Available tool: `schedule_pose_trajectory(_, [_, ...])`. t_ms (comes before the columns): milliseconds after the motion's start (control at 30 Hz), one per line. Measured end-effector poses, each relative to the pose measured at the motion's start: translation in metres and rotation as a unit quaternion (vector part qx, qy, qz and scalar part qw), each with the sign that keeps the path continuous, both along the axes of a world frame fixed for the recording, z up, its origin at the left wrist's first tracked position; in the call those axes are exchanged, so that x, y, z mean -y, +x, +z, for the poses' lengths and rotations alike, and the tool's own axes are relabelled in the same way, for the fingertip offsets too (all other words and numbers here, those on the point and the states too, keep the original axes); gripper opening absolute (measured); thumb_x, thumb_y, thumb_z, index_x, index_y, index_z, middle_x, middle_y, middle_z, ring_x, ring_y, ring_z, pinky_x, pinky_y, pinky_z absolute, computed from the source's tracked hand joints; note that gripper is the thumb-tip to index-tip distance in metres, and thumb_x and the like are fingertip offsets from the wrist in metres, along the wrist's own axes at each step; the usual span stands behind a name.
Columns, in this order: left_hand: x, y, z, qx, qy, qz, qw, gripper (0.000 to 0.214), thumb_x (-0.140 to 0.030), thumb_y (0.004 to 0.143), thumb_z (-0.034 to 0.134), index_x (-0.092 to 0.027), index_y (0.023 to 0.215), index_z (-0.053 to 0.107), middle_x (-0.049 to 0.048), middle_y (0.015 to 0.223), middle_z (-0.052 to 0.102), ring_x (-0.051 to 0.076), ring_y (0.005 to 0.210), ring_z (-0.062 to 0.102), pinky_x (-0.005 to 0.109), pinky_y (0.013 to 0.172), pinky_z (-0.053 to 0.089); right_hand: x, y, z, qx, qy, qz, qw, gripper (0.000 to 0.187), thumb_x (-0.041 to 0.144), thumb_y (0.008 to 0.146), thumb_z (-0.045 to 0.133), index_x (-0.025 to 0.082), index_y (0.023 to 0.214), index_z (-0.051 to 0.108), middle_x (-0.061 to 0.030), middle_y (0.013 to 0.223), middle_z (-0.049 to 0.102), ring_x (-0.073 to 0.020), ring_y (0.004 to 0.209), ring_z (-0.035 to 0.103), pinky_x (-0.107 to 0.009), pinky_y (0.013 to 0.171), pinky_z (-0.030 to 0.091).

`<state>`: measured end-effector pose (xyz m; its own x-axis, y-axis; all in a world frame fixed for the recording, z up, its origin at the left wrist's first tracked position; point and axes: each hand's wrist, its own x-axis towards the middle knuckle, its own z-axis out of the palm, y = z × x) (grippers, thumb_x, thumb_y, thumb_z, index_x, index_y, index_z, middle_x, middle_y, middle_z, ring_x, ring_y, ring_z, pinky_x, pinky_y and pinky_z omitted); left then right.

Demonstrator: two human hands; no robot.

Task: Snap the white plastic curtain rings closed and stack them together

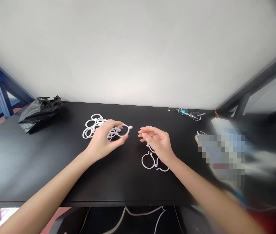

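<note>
Head view: one white ring is being clamped between thumb and fingers of the left hand, above the tabletop, near a ring pile; it is being judged light, stiff, smooth, snappable if bent, best taken by opposite edges. The right hand is being held loosely curled, fingers apart, above loose rings.

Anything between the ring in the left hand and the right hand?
Nothing: in the head view, only bare black tabletop shows between the white ring held by the left hand and the right hand.
</note>
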<state>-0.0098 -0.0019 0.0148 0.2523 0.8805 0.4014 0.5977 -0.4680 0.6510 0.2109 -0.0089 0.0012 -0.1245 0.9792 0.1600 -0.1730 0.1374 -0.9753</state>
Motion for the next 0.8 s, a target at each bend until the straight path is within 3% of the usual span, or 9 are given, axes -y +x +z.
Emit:
schedule_pose_trajectory(100, [-0.012,-0.021,0.002,-0.164,0.12,0.114,0.972,0.031,-0.044,0.086,0.062,-0.02,0.104,0.065,0.0113,0.113,0.066,0.03,0.109,0.06,0.061,0.111,0.031,0.0,0.001,0.004,0.011,-0.004,-0.022,1.0,0.021,0.037,0.075,0.08,0.022,0.088,0.077,-0.0043,0.087,0.074,-0.0186,0.08,0.07,-0.032,0.067,0.062])
schedule_pose_trajectory(200, [-0.023,-0.043,-0.001,-0.238,0.093,0.158,0.954,0.035,-0.051,0.087,0.058,-0.021,0.102,0.067,0.012,0.12,0.064,0.034,0.116,0.056,0.065,0.114,0.02,0.0,0.001,0.006,0.02,-0.008,-0.029,0.999,0.021,0.039,0.075,0.08,0.021,0.086,0.076,-0.0046,0.085,0.073,-0.0171,0.075,0.068,-0.03,0.061,0.059])
schedule_pose_trajectory(433, [-0.031,-0.061,-0.01,-0.277,0.014,0.16,0.947,0.043,-0.056,0.085,0.055,-0.021,0.106,0.068,0.0132,0.124,0.063,0.036,0.118,0.055,0.067,0.112,0.023,0.0,0.002,0.006,0.022,-0.02,-0.025,0.999,0.023,0.041,0.076,0.078,0.02,0.083,0.075,-0.0048,0.083,0.072,-0.0144,0.067,0.064,-0.027,0.055,0.055])
schedule_pose_trajectory(633, [-0.032,-0.063,-0.014,-0.278,0.031,0.145,0.949,0.038,-0.054,0.084,0.058,-0.022,0.103,0.069,0.0138,0.119,0.065,0.038,0.114,0.056,0.07,0.108,0.027,-0.002,0.004,0.002,0.037,-0.004,-0.029,0.999,0.023,0.043,0.08,0.074,0.02,0.081,0.073,-0.0054,0.084,0.073,-0.0143,0.065,0.064,-0.026,0.054,0.054])
schedule_pose_trajectory(800, [-0.032,-0.064,-0.014,-0.261,0.043,0.139,0.954,0.035,-0.052,0.085,0.059,-0.023,0.101,0.069,0.0132,0.118,0.065,0.037,0.11,0.058,0.072,0.108,0.026,-0.005,0.008,0.0,0.119,0.026,-0.071,0.99,0.023,0.043,0.083,0.07,0.02,0.086,0.072,-0.0072,0.088,0.074,-0.0188,0.074,0.068,-0.03,0.061,0.057])
